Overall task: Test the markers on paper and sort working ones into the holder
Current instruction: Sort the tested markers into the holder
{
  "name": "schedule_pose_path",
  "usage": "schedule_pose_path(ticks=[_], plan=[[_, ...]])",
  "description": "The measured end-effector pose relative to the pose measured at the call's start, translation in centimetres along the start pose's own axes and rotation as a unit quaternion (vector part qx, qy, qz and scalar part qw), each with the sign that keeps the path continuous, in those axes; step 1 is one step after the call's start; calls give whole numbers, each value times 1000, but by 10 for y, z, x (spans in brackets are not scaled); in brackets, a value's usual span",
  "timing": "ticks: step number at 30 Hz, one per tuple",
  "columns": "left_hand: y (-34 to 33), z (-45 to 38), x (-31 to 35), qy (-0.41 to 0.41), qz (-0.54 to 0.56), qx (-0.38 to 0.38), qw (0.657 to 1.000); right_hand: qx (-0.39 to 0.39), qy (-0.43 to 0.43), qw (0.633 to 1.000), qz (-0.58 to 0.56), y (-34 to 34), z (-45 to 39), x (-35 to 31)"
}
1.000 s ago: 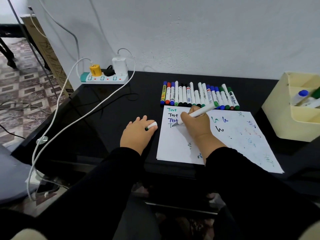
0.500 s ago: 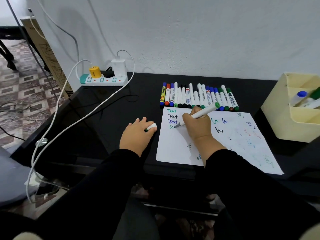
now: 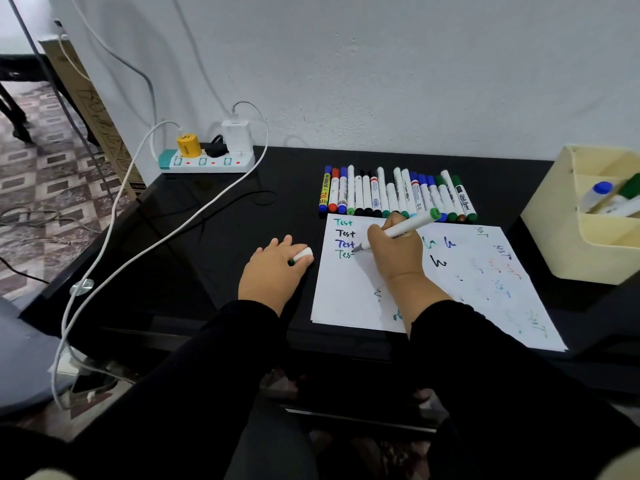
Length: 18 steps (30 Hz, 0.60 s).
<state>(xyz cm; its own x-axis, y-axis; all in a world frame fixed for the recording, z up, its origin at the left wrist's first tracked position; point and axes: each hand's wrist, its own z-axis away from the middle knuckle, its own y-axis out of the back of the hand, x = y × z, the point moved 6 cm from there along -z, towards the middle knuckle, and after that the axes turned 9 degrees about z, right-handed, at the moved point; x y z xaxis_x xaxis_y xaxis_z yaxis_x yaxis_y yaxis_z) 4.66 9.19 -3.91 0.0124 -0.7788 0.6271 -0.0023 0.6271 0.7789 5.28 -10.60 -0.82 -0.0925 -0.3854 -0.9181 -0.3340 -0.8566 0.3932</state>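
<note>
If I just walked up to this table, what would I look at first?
Probably the right hand writing a green "Test" with a marker at the top left of the white paper, under three words already there. Next, the row of markers lying side by side just behind the paper. The left hand, beside the paper, holds the white cap.

Row of markers (image 3: pixel 394 195) behind the paper (image 3: pixel 450 289), holder (image 3: pixel 568 251) to its right, power strip (image 3: pixel 207 162) far left
</note>
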Motion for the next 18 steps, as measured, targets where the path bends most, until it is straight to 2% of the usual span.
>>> schedule_pose_path(ticks=[3,8,12,16,18], plan=[[0,0,0,1,7,1,1000,-4,-16,999,-33,1,0,2],[1,1,1,11,15,-14,1000,17,-129,982,-140,5,-9,11],[7,8,7,14,70,-28,997,-51,-220,964,-143,6,-16,12],[20,18,26,-11,109,-13,994,-83,-199,960,-179,10,-20,4],[27,22,39,-23,168,2,986,-78,-170,956,-228,16,-20,-8]])
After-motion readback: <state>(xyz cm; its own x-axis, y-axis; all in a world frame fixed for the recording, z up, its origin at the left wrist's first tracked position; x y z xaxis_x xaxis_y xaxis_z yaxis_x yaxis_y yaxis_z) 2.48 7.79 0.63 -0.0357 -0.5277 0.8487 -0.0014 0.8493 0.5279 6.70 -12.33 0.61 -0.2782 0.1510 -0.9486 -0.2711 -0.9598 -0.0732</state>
